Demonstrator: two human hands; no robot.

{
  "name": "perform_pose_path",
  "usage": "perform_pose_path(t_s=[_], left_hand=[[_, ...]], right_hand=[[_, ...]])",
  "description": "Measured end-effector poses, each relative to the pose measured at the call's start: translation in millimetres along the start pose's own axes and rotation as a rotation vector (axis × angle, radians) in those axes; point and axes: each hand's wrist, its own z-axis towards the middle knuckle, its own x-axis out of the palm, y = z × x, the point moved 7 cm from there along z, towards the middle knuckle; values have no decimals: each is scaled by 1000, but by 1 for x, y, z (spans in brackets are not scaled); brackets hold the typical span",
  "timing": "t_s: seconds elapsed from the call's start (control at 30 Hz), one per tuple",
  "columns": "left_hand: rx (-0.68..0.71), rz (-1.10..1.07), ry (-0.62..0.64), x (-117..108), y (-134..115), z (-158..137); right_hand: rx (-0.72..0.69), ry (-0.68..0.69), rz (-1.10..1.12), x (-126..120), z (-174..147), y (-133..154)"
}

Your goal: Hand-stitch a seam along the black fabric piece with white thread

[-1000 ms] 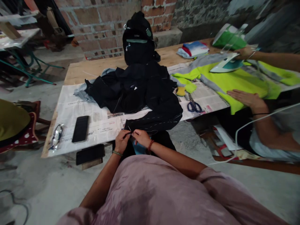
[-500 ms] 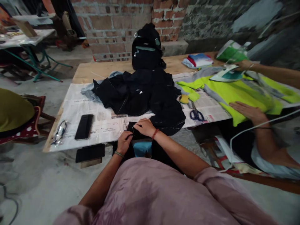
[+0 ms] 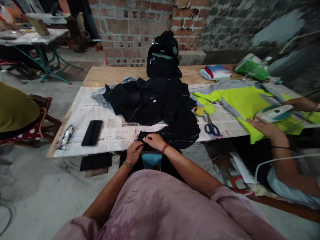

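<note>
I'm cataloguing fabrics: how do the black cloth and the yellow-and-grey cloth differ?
The black cloth is bunched; the yellow-and-grey cloth lies flatter. The black cloth is dark with pale dashed lines; the yellow-and-grey cloth is mostly bright. Both lie partly over newspaper.

The near garment (image 3: pixel 178 113) is black with dashed white lines, the backpack (image 3: pixel 160 68) black with a pale green strip. The second garment (image 3: pixel 238 100) is fluorescent yellow and grey, the iron (image 3: pixel 278 113) white and teal, the scissor handles (image 3: pixel 211 126) dark blue, the stool cover (image 3: pixel 31 135) dark red with white dots.
</note>
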Motion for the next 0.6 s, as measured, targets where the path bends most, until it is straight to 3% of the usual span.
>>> perform_pose_path(t_s=[0.1, 0.27, 0.43, 0.6], left_hand=[[2, -11, -2, 0, -2, 0], [-90, -11, -46, -4, 4, 0], [-205, -56, -41, -4, 12, 3], [-227, -72, 0, -2, 13, 5]], right_hand=[[-65, 82, 85, 9, 0, 6], [-37, 48, 292, 9, 1, 8], [70, 12, 487, 9, 4, 2], [245, 13, 693, 20, 10, -10]])
